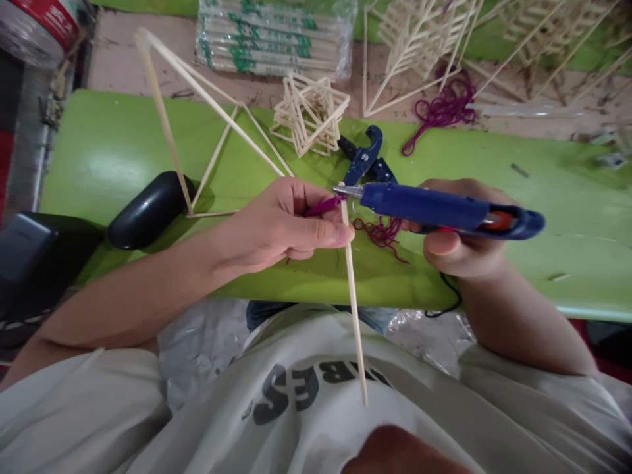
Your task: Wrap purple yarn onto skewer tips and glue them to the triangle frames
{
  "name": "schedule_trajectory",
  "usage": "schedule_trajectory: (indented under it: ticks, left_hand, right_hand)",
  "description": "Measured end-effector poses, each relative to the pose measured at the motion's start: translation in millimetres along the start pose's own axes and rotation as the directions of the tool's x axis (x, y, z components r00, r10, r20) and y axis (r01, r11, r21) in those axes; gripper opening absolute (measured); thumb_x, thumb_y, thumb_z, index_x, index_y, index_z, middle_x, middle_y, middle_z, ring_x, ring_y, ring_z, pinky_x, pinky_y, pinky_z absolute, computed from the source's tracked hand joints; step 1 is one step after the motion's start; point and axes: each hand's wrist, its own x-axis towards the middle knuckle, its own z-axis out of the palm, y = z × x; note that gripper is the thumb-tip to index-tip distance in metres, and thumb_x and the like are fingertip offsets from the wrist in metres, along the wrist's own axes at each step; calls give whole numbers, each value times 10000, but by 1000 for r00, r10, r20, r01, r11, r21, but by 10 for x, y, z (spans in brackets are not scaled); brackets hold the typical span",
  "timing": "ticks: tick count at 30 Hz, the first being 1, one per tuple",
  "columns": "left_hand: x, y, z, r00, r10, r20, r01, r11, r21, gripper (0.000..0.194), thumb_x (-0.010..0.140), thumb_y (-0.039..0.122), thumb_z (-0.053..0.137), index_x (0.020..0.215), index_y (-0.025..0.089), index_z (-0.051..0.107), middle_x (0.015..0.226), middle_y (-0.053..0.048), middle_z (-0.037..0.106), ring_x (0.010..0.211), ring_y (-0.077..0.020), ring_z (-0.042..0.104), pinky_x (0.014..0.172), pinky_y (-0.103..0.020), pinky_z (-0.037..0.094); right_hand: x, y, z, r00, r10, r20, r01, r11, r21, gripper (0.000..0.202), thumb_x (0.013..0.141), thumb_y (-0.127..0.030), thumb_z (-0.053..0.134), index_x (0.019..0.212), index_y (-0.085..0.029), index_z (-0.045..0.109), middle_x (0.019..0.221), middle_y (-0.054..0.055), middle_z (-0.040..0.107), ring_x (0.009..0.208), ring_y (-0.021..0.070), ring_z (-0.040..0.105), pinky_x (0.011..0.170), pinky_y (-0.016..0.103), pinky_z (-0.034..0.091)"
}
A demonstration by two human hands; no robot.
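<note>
My left hand [291,220] pinches a thin wooden stick [354,303] near its upper end, and the stick slants down past the table edge. Purple yarn [323,206] lies around that end and runs into my fingers. My right hand [461,247] is wrapped around a blue glue gun [419,204]. Its metal nozzle meets or nearly meets the stick's tied end; I cannot tell if glue is there. Left of my left hand stands a large open frame of joined sticks [214,105]. Loose purple yarn [380,232] lies beneath the glue gun.
On the green table [518,263] sit a black oval case [151,209], a small stick lattice [316,115] and a dark blue hand tool [363,158]. Behind are packaged chopsticks [276,39], a purple yarn bundle [447,105] and larger stick structures [419,39].
</note>
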Motion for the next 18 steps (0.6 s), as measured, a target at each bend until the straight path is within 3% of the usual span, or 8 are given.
schedule_trajectory:
  ticks: [4, 9, 12, 15, 17, 18]
  left_hand:
    - [1, 0, -10, 999, 11, 40, -11, 1000, 8, 314, 895, 326, 968, 790, 157, 726, 635, 57, 448, 484, -17, 262, 423, -197, 189]
    - [-1, 7, -37, 994, 79, 76, -87, 990, 115, 294, 937, 342, 919, 782, 172, 737, 624, 29, 480, 506, -54, 321, 438, -228, 216]
    - [-1, 12, -37, 993, 118, 27, -121, 977, 176, 274, 918, 313, 924, 764, 180, 740, 616, 27, 475, 521, -65, 353, 462, -226, 265]
    - [-8, 17, 6, 982, 185, -49, -163, 942, 293, 260, 900, 269, 920, 728, 188, 743, 607, 26, 467, 531, -68, 370, 476, -221, 287]
    - [-14, 13, 45, 967, 235, -102, -185, 916, 357, 241, 886, 254, 925, 726, 190, 757, 609, 25, 472, 532, -64, 350, 468, -219, 260]
    - [-16, 7, 62, 956, 264, -126, -199, 903, 381, 224, 877, 247, 933, 735, 191, 769, 610, 25, 471, 538, -63, 341, 467, -220, 244]
  right_hand:
    - [98, -2, -2, 981, -193, -2, 193, 981, -18, 463, 882, -556, 948, 1227, -265, 846, 898, 64, 837, 737, 225, 769, 660, 393, 595]
    - [127, 6, 7, 964, -264, -12, 258, 952, -166, 485, 841, -612, 968, 1175, -278, 859, 851, 47, 820, 682, 211, 721, 637, 374, 552]
    - [54, 14, 50, 971, -151, -185, 116, 975, -188, 518, 798, -624, 998, 1116, -244, 847, 847, 51, 798, 690, 192, 704, 671, 362, 533]
    - [12, 18, 134, 926, -27, -377, -33, 988, -153, 419, 851, -502, 991, 1116, -225, 823, 894, 53, 781, 770, 190, 724, 803, 374, 586]
    - [33, -13, 209, 895, 95, -436, -109, 994, -6, 335, 872, -423, 983, 1075, -227, 803, 877, 30, 754, 745, 167, 708, 796, 353, 618]
    - [53, -45, 248, 891, 175, -419, -141, 984, 112, 316, 874, -401, 983, 1053, -234, 784, 830, 3, 727, 686, 147, 680, 720, 323, 619]
